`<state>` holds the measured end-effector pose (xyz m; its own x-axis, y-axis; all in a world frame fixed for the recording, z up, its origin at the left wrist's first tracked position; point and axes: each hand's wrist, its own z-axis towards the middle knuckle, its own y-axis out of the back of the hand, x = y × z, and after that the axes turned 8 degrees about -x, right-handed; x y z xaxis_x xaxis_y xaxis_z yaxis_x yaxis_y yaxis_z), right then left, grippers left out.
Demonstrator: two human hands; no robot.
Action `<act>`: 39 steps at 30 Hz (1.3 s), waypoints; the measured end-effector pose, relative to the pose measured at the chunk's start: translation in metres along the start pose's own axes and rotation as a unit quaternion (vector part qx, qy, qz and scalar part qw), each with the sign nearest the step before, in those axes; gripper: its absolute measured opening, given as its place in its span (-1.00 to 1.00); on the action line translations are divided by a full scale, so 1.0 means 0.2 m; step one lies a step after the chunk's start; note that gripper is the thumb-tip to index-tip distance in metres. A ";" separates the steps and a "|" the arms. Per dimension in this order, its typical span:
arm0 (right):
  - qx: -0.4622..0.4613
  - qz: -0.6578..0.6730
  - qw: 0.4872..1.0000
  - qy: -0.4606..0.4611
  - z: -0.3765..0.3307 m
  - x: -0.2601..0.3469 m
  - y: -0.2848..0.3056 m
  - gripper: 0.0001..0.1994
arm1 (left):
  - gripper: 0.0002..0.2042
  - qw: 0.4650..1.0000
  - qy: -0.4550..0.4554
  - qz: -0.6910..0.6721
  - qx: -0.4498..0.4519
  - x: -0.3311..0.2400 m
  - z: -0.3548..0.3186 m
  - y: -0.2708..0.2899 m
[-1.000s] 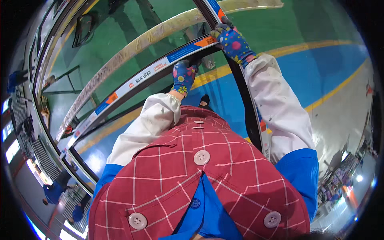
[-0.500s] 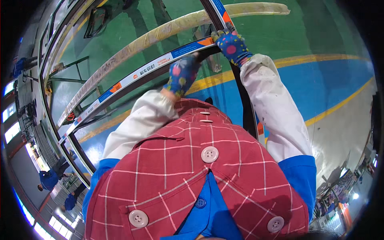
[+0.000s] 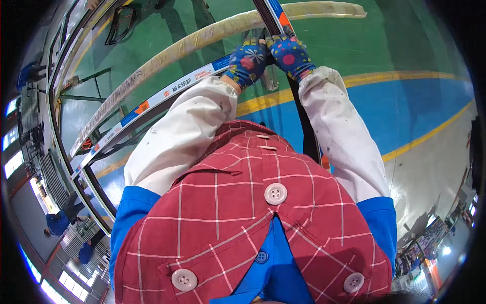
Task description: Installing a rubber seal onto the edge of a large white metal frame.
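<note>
From where I stand: person's left hand in blue floral glove point(image 3: 247, 65) beside right hand in blue dotted glove point(image 3: 291, 57), both on a corner of white-, blue- and orange-filmed bar frame point(image 3: 174, 87), far of the torso. Fingers bent over it; can't tell if gripping. Long yellowish wrapped curved strip point(image 3: 197, 41) beyond.

You had bright light, with glare from white windows point(image 3: 14, 165) at the far left and a lamp point(image 3: 446, 251) at lower right. Dark shadows lay across the green floor point(image 3: 339, 45); your apron point(image 3: 304, 218) looked sharp, while the fisheye bent straight edges toward a black rim
</note>
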<state>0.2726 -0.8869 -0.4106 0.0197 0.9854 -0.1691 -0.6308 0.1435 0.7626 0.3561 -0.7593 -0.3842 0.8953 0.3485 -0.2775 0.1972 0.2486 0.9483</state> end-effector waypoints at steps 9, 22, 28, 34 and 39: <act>-0.098 0.237 0.906 -0.337 -0.08 0.29 0.38 -0.55 | -0.72 0.999 -0.026 0.012 -0.031 0.03 -0.02 0.05; 0.121 0.141 0.665 -0.723 -0.11 0.48 -0.12 -0.70 | -0.72 0.997 -0.038 0.069 0.026 0.02 0.04 -0.01; -0.098 0.197 0.468 -0.856 -0.29 0.53 -0.49 -0.69 | -0.76 0.996 -0.071 0.050 0.006 -0.03 0.04 0.00; -0.086 0.296 0.509 -0.803 -0.17 0.51 -0.14 -0.61 | -0.81 0.996 -0.073 0.043 -0.006 0.01 0.07 0.00; -0.163 0.323 0.761 -0.538 -0.18 0.52 0.26 -0.75 | -0.75 0.998 -0.041 0.029 0.024 0.03 0.08 0.00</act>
<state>0.2140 -0.7803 -0.4103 0.1359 0.3700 0.9190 -0.9343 -0.2608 0.2432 0.3685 -0.7713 -0.3840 0.9349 0.2853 -0.2109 0.1619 0.1859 0.9691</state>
